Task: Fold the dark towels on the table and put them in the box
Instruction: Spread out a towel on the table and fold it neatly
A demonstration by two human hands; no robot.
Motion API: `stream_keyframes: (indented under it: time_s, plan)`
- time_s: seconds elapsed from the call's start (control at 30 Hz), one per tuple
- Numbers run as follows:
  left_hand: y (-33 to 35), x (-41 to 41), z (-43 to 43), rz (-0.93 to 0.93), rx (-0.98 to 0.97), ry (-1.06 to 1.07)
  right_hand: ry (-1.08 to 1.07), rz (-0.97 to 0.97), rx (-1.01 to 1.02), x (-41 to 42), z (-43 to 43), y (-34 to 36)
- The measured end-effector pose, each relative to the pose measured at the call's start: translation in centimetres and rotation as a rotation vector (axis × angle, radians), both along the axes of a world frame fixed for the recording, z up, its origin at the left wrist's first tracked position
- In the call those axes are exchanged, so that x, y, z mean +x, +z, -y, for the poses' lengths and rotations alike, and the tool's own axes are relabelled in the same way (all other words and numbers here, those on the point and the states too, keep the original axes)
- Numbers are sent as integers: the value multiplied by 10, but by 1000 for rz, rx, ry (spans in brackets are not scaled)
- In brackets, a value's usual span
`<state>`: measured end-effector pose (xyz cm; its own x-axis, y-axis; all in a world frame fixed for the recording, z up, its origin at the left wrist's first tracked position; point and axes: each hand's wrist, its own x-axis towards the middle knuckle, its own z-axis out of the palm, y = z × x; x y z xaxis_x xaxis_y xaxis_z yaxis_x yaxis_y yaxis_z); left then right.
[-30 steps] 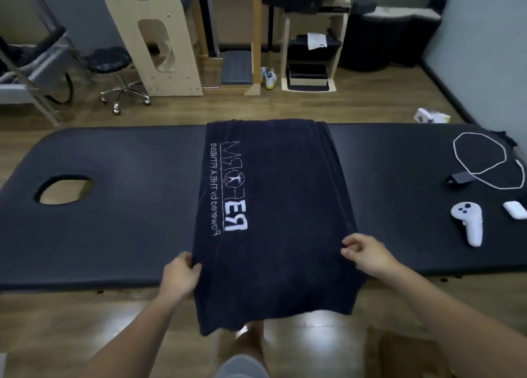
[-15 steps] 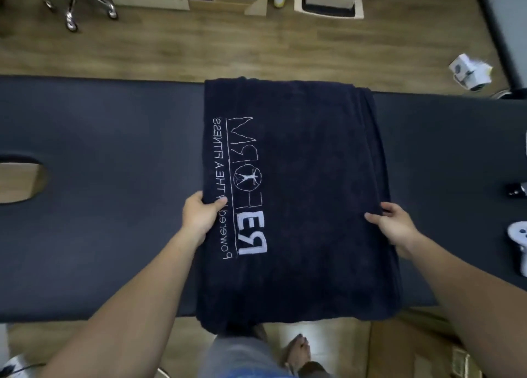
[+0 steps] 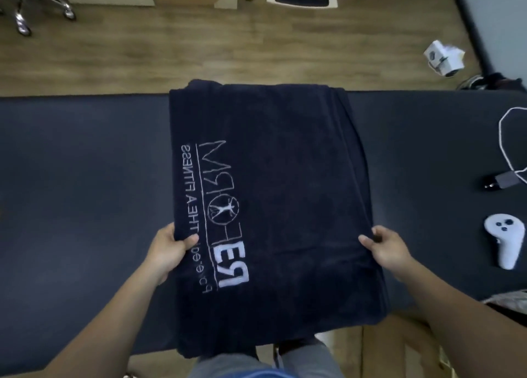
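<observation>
A padded black desk (image 3: 85, 184) spans the view; a dark towel (image 3: 291, 178) with white lettering lies across it between the fingers, its near end hanging over the desk's edge; the left hand (image 3: 166, 249) pinches the towel's left edge, thumb on top; the right hand (image 3: 389, 249) grips the right edge, fingers (image 3: 368, 239) curled; a white controller (image 3: 506, 243) lies well right of those fingers.

The left hand (image 3: 166, 249) and the right hand (image 3: 386, 248) are bare, and both forearms are bare as far as they show. Low in the view a grey cloth garment (image 3: 228, 363) covers the legs, with a blue strip (image 3: 245, 375) at its bottom edge.
</observation>
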<state>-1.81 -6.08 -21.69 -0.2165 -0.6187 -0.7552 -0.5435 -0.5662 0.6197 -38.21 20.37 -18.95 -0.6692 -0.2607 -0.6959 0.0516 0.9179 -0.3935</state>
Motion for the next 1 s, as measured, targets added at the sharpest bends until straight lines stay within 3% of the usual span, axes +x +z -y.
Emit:
stream_keyframes:
  time_s: [0.1,0.23,0.37,0.5,0.6,0.7,0.73,0.87,1.0]
  plan:
    - [4,3,0,26,19,-6,15,73,22,-11,2,-10]
    - [10,-20,22,-16,29,135,-13,-6,-49,-35,49,-18]
    - [7,-42,35,-3,13,225,197,-101,44,-41,74,-23]
    - [3,-18,9,141,-49,-101,274,-86,158,-25,38,-30]
    - [4,7,-4,239,71,-342,331,2,226,-10,4,-21]
    - [14,5,1,299,204,-425,311,135,235,-11,4,-6]
    - [18,-2,6,287,196,-361,282,145,199,-15,14,-3]
    - [16,-39,44,75,121,227,79,45,-62,-40,82,-3]
    - [11,-60,56,144,-11,254,-36,58,-229,-52,138,3]
